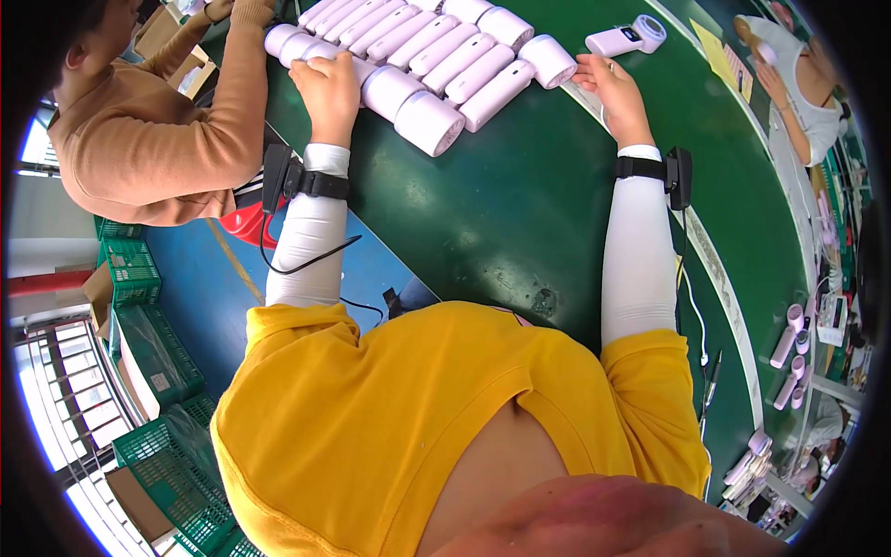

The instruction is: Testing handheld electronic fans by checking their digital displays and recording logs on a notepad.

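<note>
Several pale lilac fabric shavers (pixel 452 60) lie packed side by side in a row, handles parallel and round heads at the ends. My left hand (pixel 327 88) rests against the row's left side, its bent fingers spread over the round heads there; the fingertips are partly hidden. At the row's right end, my right hand (pixel 613 91) is open, with fingers stretched toward the round head (pixel 548 61) of a shaver. Whether they touch it I cannot tell. A single fabric shaver (pixel 627 37) with a small dark display lies apart, beyond my right hand.
The green worktable (pixel 464 223) carries a pale curved strip (pixel 724 269) on the right. A co-worker in a tan sweater (pixel 167 158) stands at the left; another person (pixel 807 88) sits at the far right. Green crates (pixel 158 357) stand on the left. A white cable (pixel 691 306) hangs nearby.
</note>
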### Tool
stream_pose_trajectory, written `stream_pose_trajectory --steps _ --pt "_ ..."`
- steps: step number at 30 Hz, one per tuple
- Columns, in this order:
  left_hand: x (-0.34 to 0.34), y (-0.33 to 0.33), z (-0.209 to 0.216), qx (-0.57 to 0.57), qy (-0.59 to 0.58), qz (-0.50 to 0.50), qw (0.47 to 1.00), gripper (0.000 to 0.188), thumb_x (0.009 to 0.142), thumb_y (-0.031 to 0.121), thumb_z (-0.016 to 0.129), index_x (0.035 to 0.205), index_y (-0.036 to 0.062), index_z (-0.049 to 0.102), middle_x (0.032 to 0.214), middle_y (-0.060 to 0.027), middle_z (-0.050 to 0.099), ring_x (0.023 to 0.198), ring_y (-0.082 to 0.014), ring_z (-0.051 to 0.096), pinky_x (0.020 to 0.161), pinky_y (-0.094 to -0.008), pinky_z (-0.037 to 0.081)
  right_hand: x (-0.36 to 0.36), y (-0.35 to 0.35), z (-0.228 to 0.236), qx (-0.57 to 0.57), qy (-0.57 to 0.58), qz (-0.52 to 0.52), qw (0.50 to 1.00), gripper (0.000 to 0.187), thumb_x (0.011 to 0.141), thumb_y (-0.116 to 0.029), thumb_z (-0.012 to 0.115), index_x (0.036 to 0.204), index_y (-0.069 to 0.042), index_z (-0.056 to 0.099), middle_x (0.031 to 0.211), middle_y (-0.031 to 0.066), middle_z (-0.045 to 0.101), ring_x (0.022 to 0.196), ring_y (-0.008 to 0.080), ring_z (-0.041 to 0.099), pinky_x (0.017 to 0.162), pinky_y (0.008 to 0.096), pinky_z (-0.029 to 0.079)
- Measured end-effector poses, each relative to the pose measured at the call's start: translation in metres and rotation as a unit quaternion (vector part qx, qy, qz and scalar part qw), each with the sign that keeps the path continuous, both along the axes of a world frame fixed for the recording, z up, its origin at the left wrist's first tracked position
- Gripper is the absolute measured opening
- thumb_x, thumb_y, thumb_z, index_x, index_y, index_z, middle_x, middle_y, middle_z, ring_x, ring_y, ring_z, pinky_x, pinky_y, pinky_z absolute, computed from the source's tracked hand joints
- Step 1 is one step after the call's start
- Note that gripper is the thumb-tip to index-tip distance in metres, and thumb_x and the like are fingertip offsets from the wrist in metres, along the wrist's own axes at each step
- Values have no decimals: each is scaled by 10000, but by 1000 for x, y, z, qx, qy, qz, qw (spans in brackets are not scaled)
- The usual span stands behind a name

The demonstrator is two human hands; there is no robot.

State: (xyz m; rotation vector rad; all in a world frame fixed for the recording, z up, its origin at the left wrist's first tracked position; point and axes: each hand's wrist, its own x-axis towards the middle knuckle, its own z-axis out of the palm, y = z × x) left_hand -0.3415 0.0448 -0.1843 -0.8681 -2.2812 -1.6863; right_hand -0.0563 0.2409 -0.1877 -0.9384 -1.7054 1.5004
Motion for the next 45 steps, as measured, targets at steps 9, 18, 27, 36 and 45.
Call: stream_pose_trajectory --steps 9,18,27,36,45 --pt "-12 1 0 20 -7 42 999 551 731 261 518 1003 -197 373 1094 -376 411 1068 -434 395 935 -391 296 0 -3 0 -5 6 3 1000 374 919 -258 378 1084 55 501 966 115 579 872 157 560 794 243 416" --pt "-73 11 -10 112 -63 34 991 582 711 273 552 1059 -169 406 1069 -339 476 1012 -403 475 891 -375 356 2 1 -1 6 5 3 1000 375 917 -265 385 1073 52 510 960 113 583 862 154 558 785 242 414" --pt "-82 19 -9 120 -101 6 988 525 705 258 558 1041 -128 444 1032 -292 518 997 -343 504 859 -347 377 0 -6 3 13 -7 -2 1000 378 912 -269 399 1073 55 508 954 117 586 867 152 557 789 239 412" --pt "-78 23 -10 128 -98 5 987 504 715 240 538 1042 -133 451 1049 -295 508 993 -357 502 863 -353 375 0 3 -4 19 -1 3 1000 366 909 -271 402 1062 44 512 945 114 588 856 157 565 785 238 413" --pt "-85 32 -19 128 -91 7 988 492 729 235 520 1044 -137 454 1030 -289 520 978 -358 512 854 -364 378 10 -2 1 26 31 -16 999 328 900 -248 401 1004 34 532 889 102 607 798 142 581 707 228 434"
